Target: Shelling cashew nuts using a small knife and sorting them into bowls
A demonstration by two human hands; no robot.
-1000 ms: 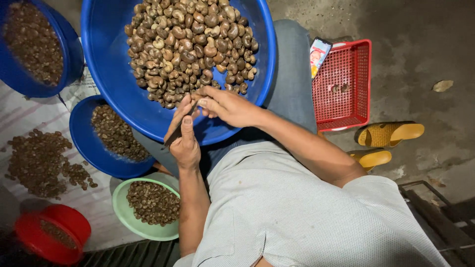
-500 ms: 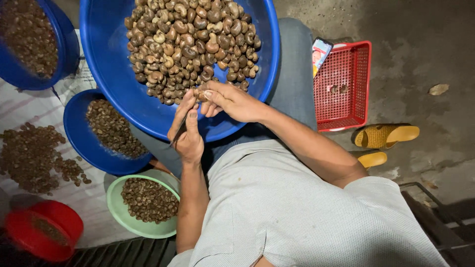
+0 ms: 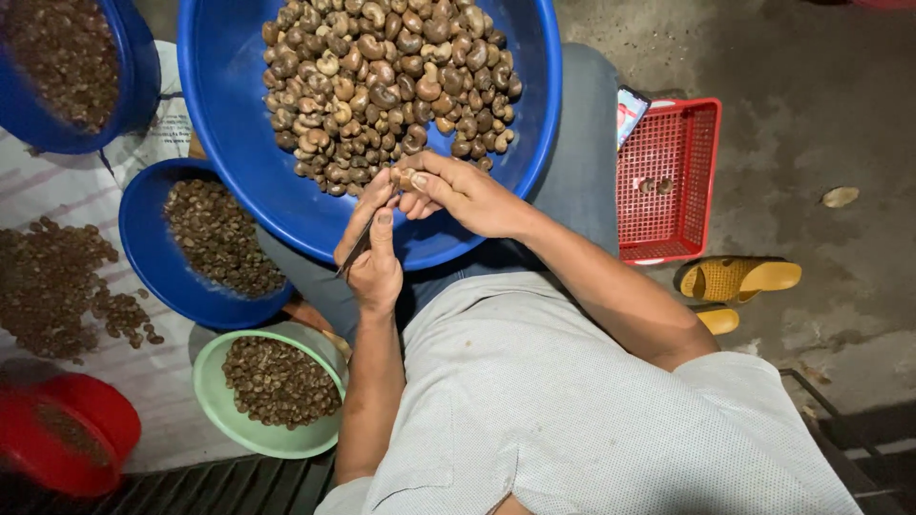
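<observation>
A large blue basin (image 3: 239, 114) rests on my lap, heaped with brown cashew nuts (image 3: 382, 76). My right hand (image 3: 463, 194) pinches one nut (image 3: 402, 178) over the near edge of the heap. My left hand (image 3: 374, 262) is closed around a thin dark blade (image 3: 357, 252), its thumb stretched up toward that nut. Both hands meet just above the basin's front rim.
A smaller blue bowl (image 3: 153, 257) and a green bowl (image 3: 215, 401) hold darker pieces at my left. Another blue basin (image 3: 134, 86), a red bowl (image 3: 95, 420) and loose nuts on a sack (image 3: 57, 286) lie further left. A red basket (image 3: 668, 181) and yellow sandals (image 3: 739, 278) sit right.
The right hand has lifted a nut slightly off the heap and the left thumb has straightened up toward it. The view has shifted a little; the bowls have not moved.
</observation>
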